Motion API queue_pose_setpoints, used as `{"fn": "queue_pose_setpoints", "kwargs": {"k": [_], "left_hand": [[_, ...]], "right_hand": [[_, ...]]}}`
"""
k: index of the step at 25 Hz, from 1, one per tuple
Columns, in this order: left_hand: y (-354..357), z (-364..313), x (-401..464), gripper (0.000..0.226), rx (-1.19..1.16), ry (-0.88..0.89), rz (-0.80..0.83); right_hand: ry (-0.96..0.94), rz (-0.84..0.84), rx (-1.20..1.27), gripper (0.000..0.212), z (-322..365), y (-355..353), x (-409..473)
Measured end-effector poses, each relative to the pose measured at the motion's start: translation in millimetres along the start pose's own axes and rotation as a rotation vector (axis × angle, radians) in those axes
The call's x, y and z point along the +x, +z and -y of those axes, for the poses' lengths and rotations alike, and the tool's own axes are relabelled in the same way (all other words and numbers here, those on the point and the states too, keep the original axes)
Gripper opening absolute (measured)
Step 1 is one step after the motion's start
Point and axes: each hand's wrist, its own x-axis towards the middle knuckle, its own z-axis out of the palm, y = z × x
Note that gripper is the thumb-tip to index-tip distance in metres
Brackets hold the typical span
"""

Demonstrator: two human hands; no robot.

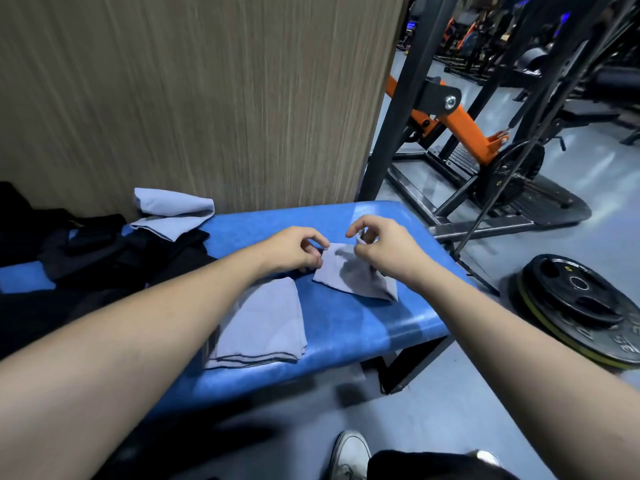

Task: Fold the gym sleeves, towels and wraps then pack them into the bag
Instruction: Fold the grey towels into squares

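At the far left of the blue worktop (346,327), a heap of dark garments (104,251) waits, too jumbled for me to tell sleeves from wraps or from a bag. Just behind it, against the wood-grain panel (207,98), a loosely bunched grey towel (173,213) lies unfolded, apparently next in line. Nearer my view, a folded grey towel (263,323) sits flat near the front edge, set aside, I judge, so it is out of the working space and ready to pack. Above it, my left hand (294,251) pinches one upper corner of a small grey cloth (353,271) with thumb and fingertips curled on the fabric. My right hand (377,244) grips the opposite upper corner the same way, lifting that edge while the lower edge drags on the worktop; holding both corners keeps the cloth taut and square for the next fold. I read this as mid-fold, with most of the pile not yet handled and nothing packed that I can see. Further right, on the floor beyond the worktop's end, stand an orange-and-black machine frame (464,133) and a stack of weight plates (585,306).
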Motion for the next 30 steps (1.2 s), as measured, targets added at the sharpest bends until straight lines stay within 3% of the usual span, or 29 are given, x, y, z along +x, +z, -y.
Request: {"fn": "queue_pose_setpoints", "kwargs": {"k": [3, 7, 10, 13, 14, 17, 19, 21, 23, 27, 30], "left_hand": [[-1, 7, 3, 0.025, -0.043, -0.003, -0.018], [0, 14, 13, 0.021, -0.068, -0.022, -0.052], [2, 13, 13, 0.014, -0.100, -0.032, -0.071], [5, 5, 10, 0.034, -0.117, -0.043, -0.050], [6, 3, 10, 0.040, -0.079, -0.045, -0.045], [11, -4, 13, 0.042, 0.094, -0.036, -0.066], [14, -10, 12, 0.039, 0.100, -0.014, -0.051], [19, -15, 12, 0.042, 0.070, 0.017, -0.013], [23, -19, 10, 0.047, 0.110, 0.058, 0.009], [28, -36, 2, 0.039, 0.125, 0.230, 0.012], [24, -57, -14, 0.041, 0.037, 0.320, -0.018]], "right_hand": [[0.061, 0.024, -0.005, 0.013, 2, 27, 10], [0.156, 0.021, -0.012, 0.019, 3, 48, 16], [0.226, 0.101, 0.301, 0.029, 12, 43, 9], [0.223, 0.088, 0.578, 0.025, 9, 24, -1], [0.213, 0.021, 0.524, 0.024, 3, 17, -3], [0.192, -0.193, 0.022, 0.017, -26, 4, -14], [0.208, -0.120, -0.079, 0.017, -45, 9, -24], [0.222, -0.071, -0.011, 0.022, -56, 20, -31], [0.207, -0.136, 0.031, 0.027, -59, 27, -31], [0.222, -0.244, 0.071, 0.051, -64, 27, -41], [0.214, -0.197, 0.460, 0.050, -55, 12, -55]]}}
